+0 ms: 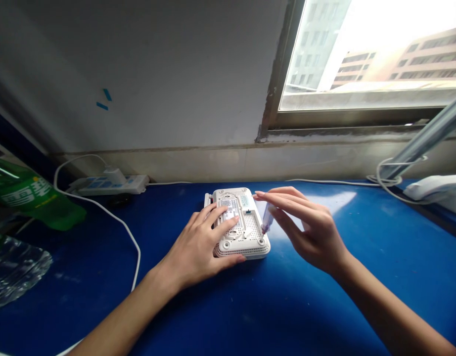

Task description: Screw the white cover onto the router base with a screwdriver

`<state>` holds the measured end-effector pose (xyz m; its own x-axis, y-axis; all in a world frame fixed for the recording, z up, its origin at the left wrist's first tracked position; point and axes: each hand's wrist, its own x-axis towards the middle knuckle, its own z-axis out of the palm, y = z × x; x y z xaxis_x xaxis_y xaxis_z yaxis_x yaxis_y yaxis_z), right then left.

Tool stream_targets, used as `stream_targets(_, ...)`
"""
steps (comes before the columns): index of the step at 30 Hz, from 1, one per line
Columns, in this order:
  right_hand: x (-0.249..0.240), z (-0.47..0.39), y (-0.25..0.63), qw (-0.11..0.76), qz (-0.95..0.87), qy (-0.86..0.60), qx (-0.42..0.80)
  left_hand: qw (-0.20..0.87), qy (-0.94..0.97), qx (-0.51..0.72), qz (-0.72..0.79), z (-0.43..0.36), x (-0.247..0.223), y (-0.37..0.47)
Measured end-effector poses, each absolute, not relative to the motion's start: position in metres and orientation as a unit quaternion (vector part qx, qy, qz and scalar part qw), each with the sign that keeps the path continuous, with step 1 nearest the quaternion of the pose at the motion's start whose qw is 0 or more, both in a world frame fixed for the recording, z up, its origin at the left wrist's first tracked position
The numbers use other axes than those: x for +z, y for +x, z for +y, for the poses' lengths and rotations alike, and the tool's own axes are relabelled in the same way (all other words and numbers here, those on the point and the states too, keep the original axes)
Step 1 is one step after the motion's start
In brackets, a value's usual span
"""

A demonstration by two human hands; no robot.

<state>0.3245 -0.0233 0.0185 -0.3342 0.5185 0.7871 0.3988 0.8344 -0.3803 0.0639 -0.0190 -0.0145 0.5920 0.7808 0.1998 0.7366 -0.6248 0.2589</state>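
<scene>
A white router [255, 229] lies on the blue table with its vented underside up, showing a printed label and round recesses at its corners. My left hand [198, 244] steadies it, fingers spread across the label side and thumb along the near edge. In my right hand [313, 225] is a small screwdriver [267, 218] with a translucent purplish handle, pinched between thumb and fingers. It tilts slightly, its tip at or just above the recess in the router's near right corner; whether it touches a screw I cannot tell.
A power strip [109, 185] with a plugged-in white cable [129, 232] stands by the wall. On the left are a green bottle [38, 198] and a clear plastic bottle [18, 269]. At the right, a metal pole [424, 138] has a cable wound round it, beside a white object [439, 190].
</scene>
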Motion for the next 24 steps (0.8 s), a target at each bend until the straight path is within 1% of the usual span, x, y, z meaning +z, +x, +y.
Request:
stream_targets(4, 0.0217, -0.0246, 0.3223, 0.513, -0.8, -0.284, 0.128, 0.08, 0.887, 0.142, 0.433, -0.0215, -0.0154, 0.0649)
stream_targets(7, 0.0226, -0.0257, 0.322, 0.521, -0.792, -0.298, 0.115, 0.084, 0.884, 0.142, 0.437, -0.0227, -0.0152, 0.0656)
stream_targets(11, 0.0223, -0.0266, 0.323, 0.507, -0.803, -0.308, 0.056, 0.083, 0.884, 0.141, 0.437, -0.0221, -0.0142, 0.0656)
stream_targets(15, 0.0232, -0.0265, 0.3224, 0.48, -0.826, -0.276, 0.102, 0.088, 0.889, 0.124, 0.432, -0.0201, -0.012, 0.0627)
stream_targets(18, 0.0237, -0.0256, 0.3222, 0.498, -0.811, -0.278, 0.128, 0.097, 0.893, 0.111, 0.426, -0.0193, -0.0097, 0.0599)
stream_targets(20, 0.0231, -0.0248, 0.3229, 0.511, -0.803, -0.286, 0.114, 0.101, 0.894, 0.103, 0.425, -0.0195, -0.008, 0.0587)
stream_targets(24, 0.0203, -0.0237, 0.3249, 0.519, -0.789, -0.324, 0.049, 0.104, 0.894, 0.08, 0.429, -0.0211, -0.0059, 0.0587)
